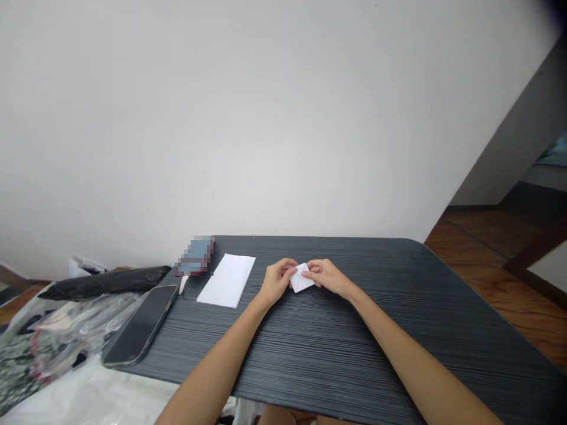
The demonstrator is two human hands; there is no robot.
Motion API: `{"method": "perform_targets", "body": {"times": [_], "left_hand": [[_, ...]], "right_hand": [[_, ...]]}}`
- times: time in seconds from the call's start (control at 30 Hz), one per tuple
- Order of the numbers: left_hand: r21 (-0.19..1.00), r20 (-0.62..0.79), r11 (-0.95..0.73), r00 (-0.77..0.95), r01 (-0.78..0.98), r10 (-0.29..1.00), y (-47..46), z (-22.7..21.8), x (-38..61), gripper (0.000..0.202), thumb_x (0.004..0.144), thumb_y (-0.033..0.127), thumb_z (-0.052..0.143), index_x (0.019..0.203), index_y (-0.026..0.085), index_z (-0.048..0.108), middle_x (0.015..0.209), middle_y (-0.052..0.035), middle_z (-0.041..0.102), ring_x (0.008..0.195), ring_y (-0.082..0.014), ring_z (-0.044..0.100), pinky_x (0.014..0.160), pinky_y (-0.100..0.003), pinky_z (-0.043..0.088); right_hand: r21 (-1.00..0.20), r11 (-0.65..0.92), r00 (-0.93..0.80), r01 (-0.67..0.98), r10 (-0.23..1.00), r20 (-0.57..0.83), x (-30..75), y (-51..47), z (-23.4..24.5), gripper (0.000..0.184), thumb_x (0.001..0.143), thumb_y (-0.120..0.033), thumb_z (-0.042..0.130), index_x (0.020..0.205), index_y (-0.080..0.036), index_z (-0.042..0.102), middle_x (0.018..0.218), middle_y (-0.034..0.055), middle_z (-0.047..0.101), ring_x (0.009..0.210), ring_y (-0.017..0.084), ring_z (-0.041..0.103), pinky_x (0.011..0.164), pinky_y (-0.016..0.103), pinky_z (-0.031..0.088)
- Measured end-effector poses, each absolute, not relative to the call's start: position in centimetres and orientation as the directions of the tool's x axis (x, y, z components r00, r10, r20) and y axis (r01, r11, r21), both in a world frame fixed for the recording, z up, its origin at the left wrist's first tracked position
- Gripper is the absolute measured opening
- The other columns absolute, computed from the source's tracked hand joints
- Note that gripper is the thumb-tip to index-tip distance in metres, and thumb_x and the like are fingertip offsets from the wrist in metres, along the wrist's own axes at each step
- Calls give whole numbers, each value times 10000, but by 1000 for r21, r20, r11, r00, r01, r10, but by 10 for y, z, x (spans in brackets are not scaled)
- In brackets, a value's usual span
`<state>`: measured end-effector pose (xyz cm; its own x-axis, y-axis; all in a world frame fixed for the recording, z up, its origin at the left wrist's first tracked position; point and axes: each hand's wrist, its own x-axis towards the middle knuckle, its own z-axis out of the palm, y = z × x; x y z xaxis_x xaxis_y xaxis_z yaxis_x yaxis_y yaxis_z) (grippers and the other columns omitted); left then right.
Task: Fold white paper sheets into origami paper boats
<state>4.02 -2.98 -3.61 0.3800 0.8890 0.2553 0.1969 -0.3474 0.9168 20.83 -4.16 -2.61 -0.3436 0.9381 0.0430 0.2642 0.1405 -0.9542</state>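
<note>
A small folded piece of white paper [302, 278] is being held near the middle of the dark striped table [398, 330], a bit toward the far edge. It's pinched from both sides: the left hand [277, 280] has its fingers curled in and closed on the paper's left edge, and the right hand [326, 275] grips the right edge with thumb and fingertips pressed together. The paper seems to be resting on the tabletop or just above it, hard to tell from this angle.

Just beside the left hand, toward the far left corner, a flat white sheet [227, 280] is laid on the table. Past that, a small blurred-out box [195, 256] can be seen at the far left corner. A black phone [142, 325] is lying face up along the left edge, slightly overhanging it. Off the left side, clear plastic bags [57, 336] and a long black wrapped bundle [104, 281] are piled up.
</note>
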Motion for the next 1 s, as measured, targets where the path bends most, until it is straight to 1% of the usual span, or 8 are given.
{"method": "perform_targets", "body": {"times": [0.1,0.17,0.27,0.43,0.57,0.73,0.87,1.0], "left_hand": [[949,233,-291,352,122,907,-29,-37,41,261,774,309,447,924,123,553,609,-7,557,426,-63,438,417,-180,340],[945,239,-301,363,126,901,-29,-36,40,294,784,314,435,975,120,545,588,-3,555,410,-62,435,424,-187,349],[898,272,-382,406,219,873,-32,-31,37,314,777,345,461,977,121,554,626,-12,579,452,-76,475,488,-208,393],[644,417,-588,419,489,806,-38,-21,34,284,796,360,444,802,149,635,710,-36,585,644,-112,500,633,-232,412],[452,542,-703,457,549,706,-39,-19,32,260,818,319,421,853,178,637,861,-73,551,828,-151,471,752,-283,398],[280,474,-764,608,581,636,-38,-27,27,280,843,302,371,927,200,618,865,-62,513,789,-133,457,727,-263,382],[291,375,-798,704,528,603,-37,-31,25,239,832,276,407,892,181,618,845,-46,558,794,-131,480,756,-258,367],[396,342,-726,644,562,685,-36,-29,24,195,779,303,499,863,168,613,785,-36,584,777,-139,496,757,-262,373]], "right_hand": [[-964,92,-450,251,892,-32,212,-46,-21,264,704,-358,503,722,-102,563,587,38,616,332,43,375,367,186,251],[-953,88,-434,289,900,-49,213,-47,-19,274,713,-365,491,678,-103,561,606,57,634,312,50,387,352,190,256],[-905,187,-352,382,935,45,212,-49,-18,273,731,-355,482,663,-113,590,577,42,630,386,87,473,415,202,335],[-698,408,-280,589,913,297,208,-54,-13,226,764,-322,477,741,-166,639,684,22,631,622,141,544,614,240,401],[-537,565,-344,626,819,460,208,-57,-15,199,810,-231,418,799,-183,611,832,45,600,754,142,536,705,247,401],[-408,628,-485,663,775,405,213,-57,-24,218,826,-173,372,814,-177,590,889,57,552,784,140,534,713,254,407],[-413,610,-526,676,792,308,215,-58,-24,203,824,-183,393,770,-169,589,846,44,545,746,129,528,684,241,403],[-485,550,-483,680,834,267,215,-60,-19,195,814,-212,419,735,-165,590,811,42,544,730,132,518,676,240,391]]}}
